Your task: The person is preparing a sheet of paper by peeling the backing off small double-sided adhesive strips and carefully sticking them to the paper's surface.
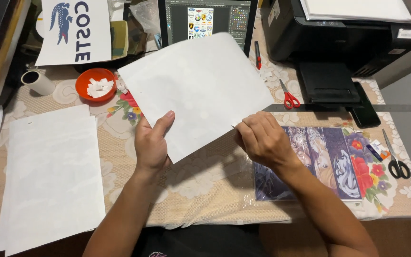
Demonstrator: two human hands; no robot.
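I hold a large white sheet of paper (196,90) tilted above the table. My left hand (151,143) grips its lower left edge, thumb on top. At the sheet's lower right edge my right hand (261,139) pinches it between the fingertips. Under my right forearm lies a printed sheet of purple and blue pictures (329,162) in a clear sleeve.
A stack of white sheets (48,176) lies at the left. An orange bowl (96,84) of white scraps, a paper roll (36,82), red scissors (288,97), black scissors (396,162), a metal ruler (396,108), a black printer (343,38) and a monitor (205,19) surround the floral tablecloth (200,190).
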